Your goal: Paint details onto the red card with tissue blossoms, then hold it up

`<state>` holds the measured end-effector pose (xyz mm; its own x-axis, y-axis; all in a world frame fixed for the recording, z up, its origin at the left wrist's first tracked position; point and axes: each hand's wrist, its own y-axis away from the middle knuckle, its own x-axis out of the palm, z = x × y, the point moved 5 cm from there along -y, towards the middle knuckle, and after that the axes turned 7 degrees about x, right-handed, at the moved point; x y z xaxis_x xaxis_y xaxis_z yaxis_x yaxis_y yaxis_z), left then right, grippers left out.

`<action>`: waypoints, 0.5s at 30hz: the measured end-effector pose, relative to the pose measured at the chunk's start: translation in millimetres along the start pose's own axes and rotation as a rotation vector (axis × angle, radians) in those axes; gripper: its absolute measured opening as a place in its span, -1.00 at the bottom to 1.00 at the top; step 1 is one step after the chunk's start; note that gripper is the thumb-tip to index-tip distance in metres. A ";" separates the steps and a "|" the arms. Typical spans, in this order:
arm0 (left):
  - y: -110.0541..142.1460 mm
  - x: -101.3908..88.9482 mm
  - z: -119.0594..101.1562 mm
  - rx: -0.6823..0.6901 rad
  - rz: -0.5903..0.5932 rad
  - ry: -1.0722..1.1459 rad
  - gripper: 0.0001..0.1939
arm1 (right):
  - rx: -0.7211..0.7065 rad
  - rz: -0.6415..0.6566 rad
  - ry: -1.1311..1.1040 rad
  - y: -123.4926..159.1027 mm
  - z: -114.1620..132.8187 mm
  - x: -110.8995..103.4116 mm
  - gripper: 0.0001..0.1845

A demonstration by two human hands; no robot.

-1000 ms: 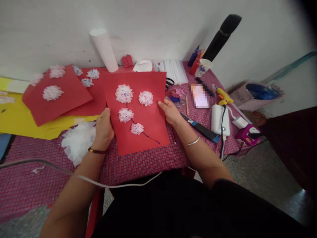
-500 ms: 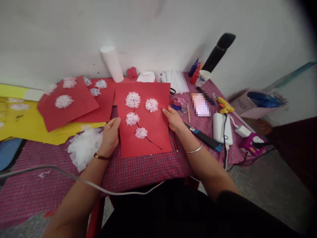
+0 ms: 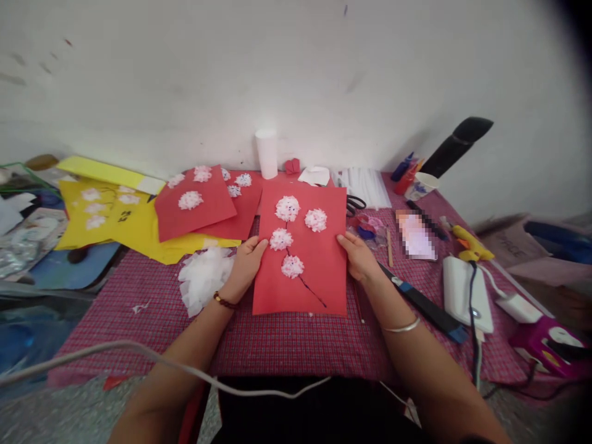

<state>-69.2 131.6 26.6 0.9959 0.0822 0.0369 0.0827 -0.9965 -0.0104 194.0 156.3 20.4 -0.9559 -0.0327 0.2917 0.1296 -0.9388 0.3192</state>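
Observation:
A red card point(image 3: 319, 271) with several pink-white tissue flowers point(image 3: 287, 208) on a drawn black stem lies on the checked tablecloth point(image 3: 287, 339) in front of me. My left hand point(image 3: 245, 265) grips its left edge, thumb on top. My right hand point(image 3: 359, 258) holds its right edge the same way. A heap of white tissue point(image 3: 203, 277) lies just left of my left hand.
More red cards point(image 3: 197, 203) with flowers and yellow sheets point(image 3: 115, 216) lie to the left. A white roll point(image 3: 267, 153) stands at the wall. To the right are scissors point(image 3: 355, 202), a black-blue cutter point(image 3: 425, 305), a glue gun point(image 3: 468, 243), a white power bank point(image 3: 462, 293), paint bottles and a cup point(image 3: 422, 184).
The view has pulled back and tilted up, showing more wall and the left side. Both hands still hold the red card, which now lies straighter on the cloth.

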 end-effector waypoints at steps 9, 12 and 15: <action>-55.7 -79.4 -54.2 0.072 -0.172 0.046 -0.79 | 0.033 0.148 0.073 2.6 28.5 34.0 -0.61; -85.9 -115.4 -66.3 0.136 -0.261 0.013 -0.77 | 0.033 0.169 0.114 3.0 27.7 36.5 -0.61; -112.7 -142.6 -69.3 0.193 -0.318 -0.040 -0.75 | 0.058 0.170 0.147 2.6 12.3 33.2 -0.59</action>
<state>-223.0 231.3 91.8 0.9198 0.3912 0.0297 0.3893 -0.9007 -0.1928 165.8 156.9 42.0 -0.9466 -0.2420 0.2129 0.3027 -0.8946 0.3288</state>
